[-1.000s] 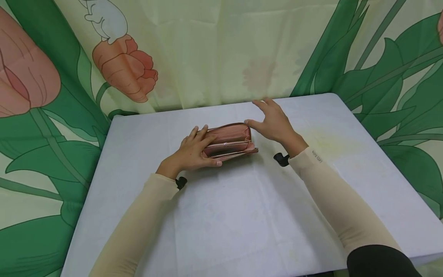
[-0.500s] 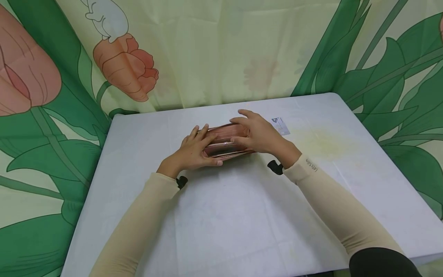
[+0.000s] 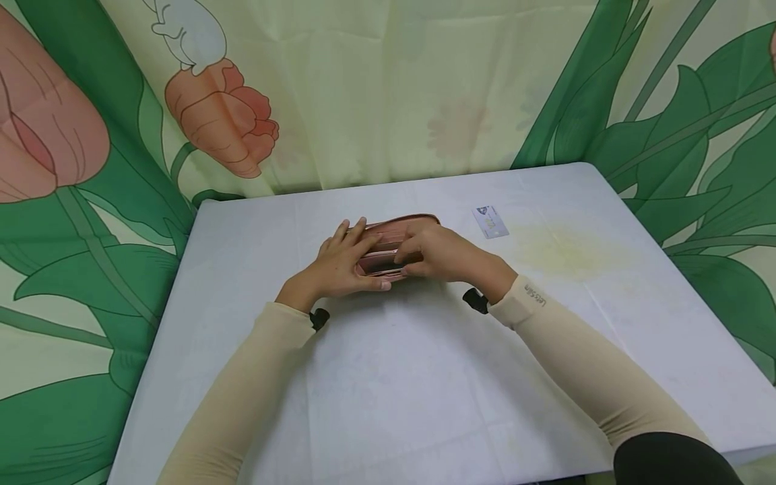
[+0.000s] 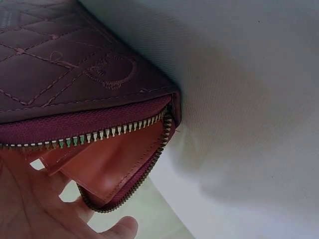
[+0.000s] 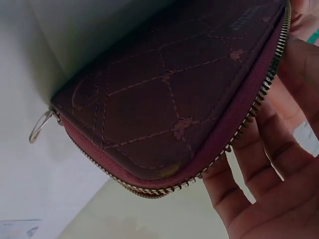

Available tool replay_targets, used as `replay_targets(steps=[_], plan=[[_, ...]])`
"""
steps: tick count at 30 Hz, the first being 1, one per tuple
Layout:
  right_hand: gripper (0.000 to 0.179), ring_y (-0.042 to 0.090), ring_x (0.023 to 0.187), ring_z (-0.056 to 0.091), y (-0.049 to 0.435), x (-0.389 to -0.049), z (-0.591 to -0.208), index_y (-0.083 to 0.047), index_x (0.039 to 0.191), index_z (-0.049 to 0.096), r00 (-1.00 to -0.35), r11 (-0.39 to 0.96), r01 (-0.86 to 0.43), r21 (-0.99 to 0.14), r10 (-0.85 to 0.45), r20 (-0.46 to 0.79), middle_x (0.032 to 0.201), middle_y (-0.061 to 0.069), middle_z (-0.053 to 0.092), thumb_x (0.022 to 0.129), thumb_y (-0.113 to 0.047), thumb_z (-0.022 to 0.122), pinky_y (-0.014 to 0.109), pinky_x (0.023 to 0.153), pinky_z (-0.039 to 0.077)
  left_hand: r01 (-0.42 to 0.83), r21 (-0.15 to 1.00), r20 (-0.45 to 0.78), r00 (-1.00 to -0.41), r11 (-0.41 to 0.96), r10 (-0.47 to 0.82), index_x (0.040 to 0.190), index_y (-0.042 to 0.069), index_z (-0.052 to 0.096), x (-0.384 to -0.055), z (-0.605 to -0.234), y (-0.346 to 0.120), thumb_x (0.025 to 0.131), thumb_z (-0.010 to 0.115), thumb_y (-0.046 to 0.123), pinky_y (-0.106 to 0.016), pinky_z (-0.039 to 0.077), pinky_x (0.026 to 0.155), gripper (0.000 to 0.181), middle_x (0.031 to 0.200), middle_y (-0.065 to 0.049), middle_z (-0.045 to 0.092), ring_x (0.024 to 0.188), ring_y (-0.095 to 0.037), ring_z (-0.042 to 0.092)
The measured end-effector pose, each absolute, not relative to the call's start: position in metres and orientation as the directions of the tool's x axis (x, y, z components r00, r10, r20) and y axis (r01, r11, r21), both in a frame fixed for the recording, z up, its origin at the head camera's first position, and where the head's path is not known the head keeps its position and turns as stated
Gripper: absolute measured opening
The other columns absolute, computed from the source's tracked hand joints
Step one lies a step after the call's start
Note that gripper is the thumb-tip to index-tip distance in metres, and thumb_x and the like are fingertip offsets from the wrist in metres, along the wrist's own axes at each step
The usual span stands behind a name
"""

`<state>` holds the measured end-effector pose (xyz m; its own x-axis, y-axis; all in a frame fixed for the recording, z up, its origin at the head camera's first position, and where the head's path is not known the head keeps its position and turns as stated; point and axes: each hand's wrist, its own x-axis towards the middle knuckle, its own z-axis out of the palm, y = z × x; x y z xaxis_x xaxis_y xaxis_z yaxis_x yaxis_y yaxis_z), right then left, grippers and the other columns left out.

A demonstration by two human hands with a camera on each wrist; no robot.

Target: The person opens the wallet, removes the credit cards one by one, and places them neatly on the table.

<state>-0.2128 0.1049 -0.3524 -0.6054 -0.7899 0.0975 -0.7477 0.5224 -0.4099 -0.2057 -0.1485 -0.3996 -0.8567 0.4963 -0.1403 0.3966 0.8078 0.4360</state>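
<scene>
A zip-around wallet (image 3: 388,229) stands on the table with its mouth up, showing a pink lining and several compartments. Its dark quilted outside (image 4: 55,64) has stitched lines and a toothed zipper. My left hand (image 3: 336,266) holds the left end, thumb along the front and fingers spread over the opening. At the right end, my right hand (image 3: 445,252) reaches over the mouth, its bent fingers (image 5: 279,154) past the zipper edge and inside. What its fingertips touch in there is hidden. A small printed card (image 3: 490,221) lies flat on the table, right of the wallet.
The table is covered by a white cloth (image 3: 388,391) with a yellowish patch (image 3: 564,252) at right. A patterned curtain (image 3: 376,87) hangs behind the far edge. A metal zipper pull (image 5: 41,125) hangs at one wallet corner.
My right hand has come down and left from beyond the wallet's right end, its fingers moving into the mouth. The card on the table has come into view. My left hand stays put.
</scene>
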Motion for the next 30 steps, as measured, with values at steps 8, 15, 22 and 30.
replay_targets(steps=[8, 15, 22, 30], plan=[[0.006, 0.017, 0.091, 0.063, 0.1, -0.213, -0.355, -0.009, 0.094, 0.083, -0.555, 0.474, -0.764, -0.438, -0.829, 0.072, 0.094, 0.001, 0.075, 0.09, -0.007, 0.08, 0.037, 0.083, 0.055, 0.396, 0.437, -0.14, -0.857, 0.808, 0.496, 0.168, 0.031, 0.022, -0.205, -0.398, -0.149, 0.083, 0.067, 0.079, -0.067, 0.009, 0.123, 0.108, 0.176, -0.007, -0.003, 0.16, -0.036, -0.013], [0.009, 0.015, 0.089, 0.062, 0.098, -0.214, -0.358, -0.011, 0.096, 0.084, -0.514, 0.454, -0.796, -0.4, -0.856, 0.051, 0.092, 0.0, 0.071, 0.093, -0.009, 0.076, 0.033, 0.08, 0.054, 0.395, 0.438, -0.14, -0.857, 0.808, 0.495, 0.168, 0.032, 0.024, -0.203, -0.397, -0.147, 0.081, 0.069, 0.08, -0.067, 0.008, 0.123, 0.109, 0.176, -0.008, -0.003, 0.16, -0.036, -0.013], [0.01, 0.014, 0.086, 0.059, 0.097, -0.214, -0.362, -0.014, 0.098, 0.086, -0.511, 0.477, -0.813, -0.333, -0.859, 0.018, 0.089, -0.002, 0.069, 0.096, -0.014, 0.076, 0.032, 0.078, 0.051, 0.401, 0.433, -0.142, -0.854, 0.808, 0.5, 0.168, 0.03, 0.024, -0.203, -0.397, -0.147, 0.08, 0.07, 0.08, -0.067, 0.008, 0.123, 0.111, 0.176, -0.008, -0.004, 0.16, -0.037, -0.014], [0.01, 0.016, 0.087, 0.06, 0.093, -0.213, -0.365, -0.016, 0.1, 0.086, -0.52, 0.508, -0.829, -0.234, -0.854, -0.012, 0.091, -0.001, 0.068, 0.096, -0.019, 0.076, 0.034, 0.078, 0.052, 0.4, 0.433, -0.14, -0.856, 0.808, 0.498, 0.168, 0.033, 0.024, -0.203, -0.398, -0.147, 0.08, 0.07, 0.08, -0.067, 0.009, 0.123, 0.11, 0.176, -0.007, -0.005, 0.16, -0.038, -0.013]])
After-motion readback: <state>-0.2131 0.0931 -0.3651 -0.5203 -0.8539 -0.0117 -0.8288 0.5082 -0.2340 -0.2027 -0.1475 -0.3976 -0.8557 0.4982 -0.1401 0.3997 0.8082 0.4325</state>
